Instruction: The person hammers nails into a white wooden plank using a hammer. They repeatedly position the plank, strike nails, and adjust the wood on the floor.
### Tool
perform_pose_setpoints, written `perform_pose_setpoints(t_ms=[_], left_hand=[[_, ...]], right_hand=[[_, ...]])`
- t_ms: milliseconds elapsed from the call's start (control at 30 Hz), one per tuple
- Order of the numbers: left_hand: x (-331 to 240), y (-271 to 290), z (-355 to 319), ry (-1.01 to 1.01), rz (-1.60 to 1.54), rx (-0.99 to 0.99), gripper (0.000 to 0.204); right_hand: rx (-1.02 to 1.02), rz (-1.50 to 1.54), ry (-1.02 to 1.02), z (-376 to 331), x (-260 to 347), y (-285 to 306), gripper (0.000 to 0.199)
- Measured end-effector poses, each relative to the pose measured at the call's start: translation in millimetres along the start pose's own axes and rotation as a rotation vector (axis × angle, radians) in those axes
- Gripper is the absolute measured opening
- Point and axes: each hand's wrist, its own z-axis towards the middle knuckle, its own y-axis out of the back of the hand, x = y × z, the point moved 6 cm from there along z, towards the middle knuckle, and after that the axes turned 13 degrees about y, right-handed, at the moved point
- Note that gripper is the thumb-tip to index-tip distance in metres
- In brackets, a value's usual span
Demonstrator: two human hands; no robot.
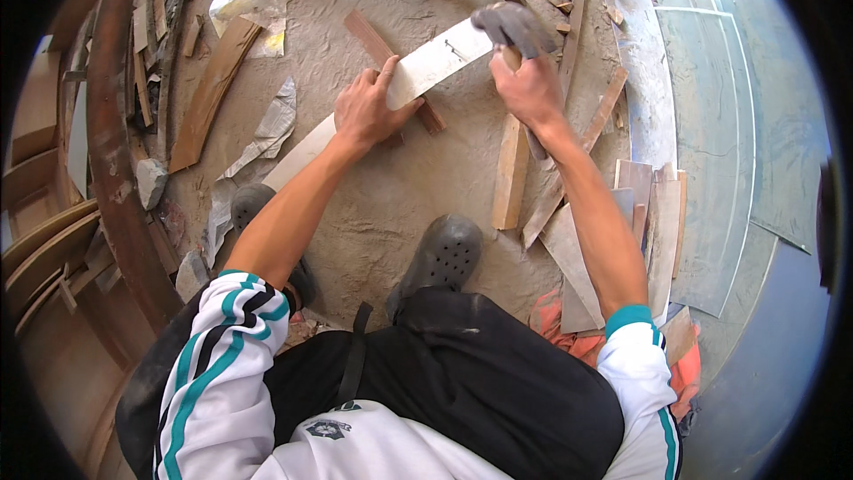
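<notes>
A long pale board (435,65) lies slantwise across the ground, propped over a short reddish-brown strip of wood (366,36). My left hand (371,107) grips the board across its width, index finger stretched along the top and thumb at the near edge. What looks like a thin nail (455,51) with its shadow shows on the board's far part. My right hand (530,89) is closed round the handle of a hammer (514,27). The dark hammer head, slightly blurred, is over the board's far end; whether it touches cannot be made out.
Wood offcuts (511,173) lie to the right, with thin panels (657,213) nearer me. Pale green sheets (711,124) cover the far right. A curved brown beam (115,160), a plank (213,93) and stones (151,182) are at left. My shoe (440,253) stands below the board.
</notes>
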Motion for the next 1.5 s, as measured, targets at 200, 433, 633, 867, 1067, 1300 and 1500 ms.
perform_pose_setpoints(t_ms=[200,433,633,867,1067,1300,1500], left_hand=[[-5.8,-2.8,2.4,-0.013,-0.005,-0.017,0.085],[-4.3,0.3,1.5,0.005,0.026,0.003,0.089],[-33.2,19.5,-47.8,-0.539,-0.305,-0.235,0.111],[-108.4,62.1,-104.6,-0.774,-0.693,-0.308,0.088],[-100.9,90.8,-43.2,-0.474,-0.869,-0.397,0.015],[-73.4,90.6,42.2,-0.041,-1.166,-0.151,0.034],[-96.3,78.2,86.7,-0.058,-1.070,0.006,0.032]], right_hand=[[-0.113,-0.003,0.211,-12.3,-15.2,-32.3,0.022],[0.137,-0.005,-0.204,-49.6,-7.7,-50.4,0.032],[0.293,0.632,-0.748,-77.9,6.5,-47.0,0.027],[0.505,1.152,-0.897,-66.9,11.0,-82.2,0.020],[0.378,1.531,-0.596,-32.3,48.7,-90.9,0.021],[0.322,1.058,-0.926,-54.4,13.9,-70.9,0.042],[0.189,1.028,-0.976,-80.3,-30.6,-43.4,0.046]])
